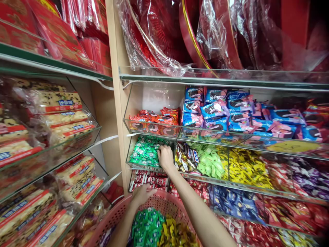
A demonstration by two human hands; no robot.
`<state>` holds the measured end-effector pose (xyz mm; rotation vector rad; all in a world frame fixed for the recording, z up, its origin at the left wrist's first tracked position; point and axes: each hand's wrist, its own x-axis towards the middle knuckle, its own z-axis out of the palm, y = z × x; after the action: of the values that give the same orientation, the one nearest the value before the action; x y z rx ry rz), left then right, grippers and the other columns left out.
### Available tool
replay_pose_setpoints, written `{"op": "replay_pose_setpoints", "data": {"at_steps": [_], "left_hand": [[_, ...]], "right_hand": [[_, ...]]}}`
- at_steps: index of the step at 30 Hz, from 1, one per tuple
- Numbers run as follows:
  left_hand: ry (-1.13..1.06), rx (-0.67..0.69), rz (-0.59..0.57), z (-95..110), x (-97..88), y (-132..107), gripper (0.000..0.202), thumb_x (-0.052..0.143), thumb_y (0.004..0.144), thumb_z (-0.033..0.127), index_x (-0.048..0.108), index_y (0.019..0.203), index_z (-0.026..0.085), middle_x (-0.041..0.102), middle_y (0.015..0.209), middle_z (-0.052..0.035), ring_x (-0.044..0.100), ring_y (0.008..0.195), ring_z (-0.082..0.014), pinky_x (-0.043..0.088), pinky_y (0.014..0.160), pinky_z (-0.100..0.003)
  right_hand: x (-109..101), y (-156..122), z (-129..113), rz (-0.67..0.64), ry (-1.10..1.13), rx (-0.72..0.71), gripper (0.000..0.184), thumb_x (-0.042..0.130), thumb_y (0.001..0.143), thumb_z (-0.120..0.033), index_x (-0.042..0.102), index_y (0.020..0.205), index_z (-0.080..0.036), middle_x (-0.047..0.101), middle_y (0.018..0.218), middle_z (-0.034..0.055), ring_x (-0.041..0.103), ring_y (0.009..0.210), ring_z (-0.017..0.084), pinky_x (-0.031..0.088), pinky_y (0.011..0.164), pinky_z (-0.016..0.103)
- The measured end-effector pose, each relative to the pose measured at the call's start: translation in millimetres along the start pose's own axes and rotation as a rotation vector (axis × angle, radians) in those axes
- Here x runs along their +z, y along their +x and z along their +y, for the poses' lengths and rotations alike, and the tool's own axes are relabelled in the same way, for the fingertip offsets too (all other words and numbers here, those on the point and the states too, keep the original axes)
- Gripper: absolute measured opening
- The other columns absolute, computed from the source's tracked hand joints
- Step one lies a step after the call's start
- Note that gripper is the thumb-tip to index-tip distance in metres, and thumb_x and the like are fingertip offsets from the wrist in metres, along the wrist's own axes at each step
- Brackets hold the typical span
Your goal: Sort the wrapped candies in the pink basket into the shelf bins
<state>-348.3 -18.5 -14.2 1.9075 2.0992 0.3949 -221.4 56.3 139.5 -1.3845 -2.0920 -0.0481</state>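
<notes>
My right hand [166, 157] reaches into a clear shelf bin at the right edge of a heap of green-wrapped candies [145, 151]. Its fingers are curled in; whatever they hold is hidden. Lower down, my left hand [142, 194] is over the far rim of a pink plastic basket [117, 214], fingers stretched out and nothing seen in them. Inside the basket lie more green-wrapped candies [147, 224] and yellow-wrapped candies [176, 233]. Purple wrappers show partly behind my left forearm.
Beside the green heap, dividers separate brown-wrapped bars [185, 157], pale green candies [210, 161] and yellow candies [248, 168]. Blue-and-pink packets [214, 106] fill the shelf above. At left, packaged nougat-like bars [56, 101] stand beyond a wooden upright [117, 103]. Glass shelf edges [218, 80] jut out.
</notes>
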Motion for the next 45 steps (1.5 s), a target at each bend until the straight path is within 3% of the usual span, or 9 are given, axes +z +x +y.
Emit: {"op": "replay_pose_setpoints", "data": {"at_steps": [4, 13, 18, 22, 31, 37, 41, 45], "left_hand": [[-0.009, -0.026, -0.005, -0.5, 1.3, 0.9, 0.053, 0.036, 0.077, 0.068, 0.061, 0.085, 0.022, 0.067, 0.084, -0.0012, 0.059, 0.079, -0.0162, 0.031, 0.063, -0.021], [0.02, 0.019, 0.012, -1.6, 2.1, 1.4, 0.056, 0.031, 0.076, 0.07, 0.06, 0.077, 0.022, 0.067, 0.08, -0.0007, 0.059, 0.075, -0.0164, 0.029, 0.059, -0.022], [0.034, 0.025, 0.008, -1.4, 1.4, 1.1, 0.054, 0.032, 0.077, 0.069, 0.059, 0.077, 0.022, 0.067, 0.081, -0.001, 0.06, 0.076, -0.0168, 0.029, 0.058, -0.022], [0.038, 0.017, -0.003, 0.2, -0.1, 0.1, 0.051, 0.034, 0.078, 0.067, 0.058, 0.078, 0.022, 0.067, 0.082, -0.0008, 0.061, 0.079, -0.0174, 0.03, 0.059, -0.021], [0.019, -0.005, 0.002, 3.9, -4.2, -3.3, 0.051, 0.036, 0.077, 0.067, 0.059, 0.077, 0.022, 0.067, 0.08, -0.001, 0.06, 0.078, -0.0181, 0.03, 0.058, -0.022], [0.023, -0.008, 0.0, 4.5, -3.8, -2.9, 0.051, 0.034, 0.077, 0.067, 0.059, 0.078, 0.023, 0.068, 0.082, -0.0012, 0.061, 0.08, -0.0188, 0.031, 0.06, -0.022], [0.027, -0.02, -0.004, 4.5, -3.1, -2.9, 0.052, 0.035, 0.076, 0.069, 0.06, 0.08, 0.023, 0.068, 0.085, -0.0024, 0.061, 0.083, -0.0198, 0.032, 0.062, -0.022], [0.017, -0.02, -0.003, 4.4, -3.1, -3.7, 0.052, 0.035, 0.076, 0.069, 0.06, 0.08, 0.023, 0.068, 0.084, -0.0027, 0.061, 0.084, -0.0201, 0.033, 0.064, -0.022]], "right_hand": [[0.9, -2.4, 0.0, -0.026, -0.036, -0.007, 0.024, 0.042, 0.087, -0.027, 0.06, 0.1, -0.015, 0.057, 0.106, 0.0121, 0.046, 0.1, 0.026, 0.034, 0.081, 0.034], [-0.2, -6.0, -3.2, -0.052, -0.039, -0.017, 0.028, 0.041, 0.088, -0.033, 0.06, 0.098, -0.016, 0.057, 0.107, 0.0134, 0.043, 0.103, 0.027, 0.031, 0.083, 0.038], [-1.7, -4.1, -2.0, -0.068, 0.046, -0.023, 0.029, 0.035, 0.088, -0.023, 0.064, 0.086, -0.018, 0.062, 0.099, 0.011, 0.046, 0.097, 0.025, 0.032, 0.079, 0.037], [1.0, -3.7, -0.3, -0.094, 0.076, -0.013, 0.024, 0.045, 0.08, -0.019, 0.064, 0.096, -0.018, 0.063, 0.102, 0.0106, 0.046, 0.099, 0.026, 0.031, 0.081, 0.037], [0.0, -6.5, 2.2, -0.043, 0.124, -0.063, 0.04, 0.05, 0.078, -0.019, 0.053, 0.118, -0.019, 0.055, 0.112, 0.0116, 0.044, 0.104, 0.027, 0.034, 0.084, 0.039], [3.5, -5.5, 6.7, -0.003, 0.35, -0.135, 0.037, 0.047, 0.079, -0.012, 0.054, 0.115, -0.018, 0.052, 0.103, 0.0083, 0.053, 0.085, 0.017, 0.04, 0.08, 0.028], [5.7, -3.2, 8.1, 0.084, 0.516, -0.167, 0.021, 0.048, 0.082, -0.02, 0.063, 0.097, -0.018, 0.056, 0.088, 0.0053, 0.054, 0.079, 0.016, 0.042, 0.077, 0.028], [3.6, -3.0, 5.5, 0.106, 0.747, -0.134, 0.02, 0.047, 0.084, -0.027, 0.062, 0.092, -0.017, 0.06, 0.084, 0.005, 0.059, 0.07, 0.014, 0.046, 0.068, 0.026]]}}
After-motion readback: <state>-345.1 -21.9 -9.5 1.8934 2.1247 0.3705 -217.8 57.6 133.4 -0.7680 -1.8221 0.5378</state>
